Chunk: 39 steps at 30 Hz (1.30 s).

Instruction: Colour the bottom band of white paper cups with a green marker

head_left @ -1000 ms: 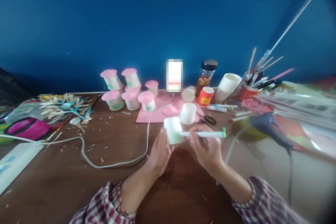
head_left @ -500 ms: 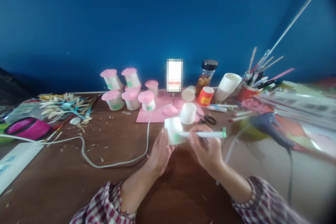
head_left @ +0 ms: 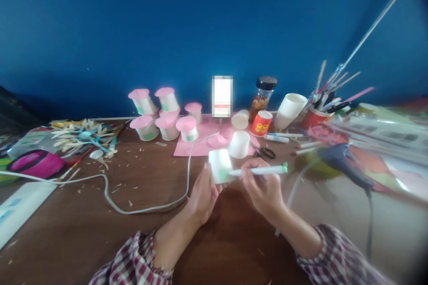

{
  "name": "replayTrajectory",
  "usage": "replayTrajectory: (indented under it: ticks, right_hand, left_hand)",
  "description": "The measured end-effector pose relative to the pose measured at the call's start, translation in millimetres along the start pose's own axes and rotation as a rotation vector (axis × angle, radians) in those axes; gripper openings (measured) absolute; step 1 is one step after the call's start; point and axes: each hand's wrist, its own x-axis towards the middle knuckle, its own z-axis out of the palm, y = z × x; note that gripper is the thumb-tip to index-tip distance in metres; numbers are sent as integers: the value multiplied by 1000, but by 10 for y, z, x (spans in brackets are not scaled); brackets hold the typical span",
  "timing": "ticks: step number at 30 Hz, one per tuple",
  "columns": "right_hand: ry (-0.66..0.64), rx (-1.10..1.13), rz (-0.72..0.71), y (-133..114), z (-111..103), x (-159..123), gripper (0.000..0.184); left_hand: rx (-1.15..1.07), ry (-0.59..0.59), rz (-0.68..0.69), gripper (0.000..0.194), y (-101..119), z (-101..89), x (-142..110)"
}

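My left hand (head_left: 204, 191) is wrapped round the lower left side of a white paper cup (head_left: 220, 162). On that cup's side shows a light green coloured patch. In my right hand (head_left: 262, 187) is a white marker pen (head_left: 267, 170) with a green end, held like a writing tool. Its tip touches or nearly touches the green patch. Just beyond stands another white paper cup (head_left: 239, 144) on the edge of a pink paper sheet (head_left: 182, 149). Black-handled scissors (head_left: 267, 152) lie right of it.
Several white cups with pink paper tops (head_left: 143, 127) stand at the back left, some stacked. A white cable (head_left: 147, 210) crosses the table. A red cup (head_left: 261, 123), a lidded jar (head_left: 264, 93) and a glue gun (head_left: 347, 164) are on the right. Loose paper strips (head_left: 83, 136) lie left.
The marker's rear end has dipped slightly, and the held cup has shifted a hair to the left. Both hands keep their hold; the other things stay put.
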Motion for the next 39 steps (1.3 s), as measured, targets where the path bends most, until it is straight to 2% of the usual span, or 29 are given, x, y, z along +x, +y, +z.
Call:
replayTrajectory:
  ticks: [4,9,14,22,29,39]
  right_hand:
    - [-27,13,-29,-22,-4,14,12]
    - [11,52,27,-25,8,-2,9]
    - [-58,83,23,-29,10,-4,12]
    - [26,67,51,-12,7,-7,9]
    - [-42,28,8,-12,-14,6,11]
    - [-24,71,23,-8,4,6,11]
  left_hand:
    - [-49,-18,-4,47,28,23,5]
    - [-56,25,-20,45,32,36,-16]
    - [-81,38,-6,51,47,37,-17]
    - [-68,-8,-35,46,52,46,-15]
    - [-119,25,-66,45,53,32,-1]
    - [-125,-1,-74,44,56,33,-14]
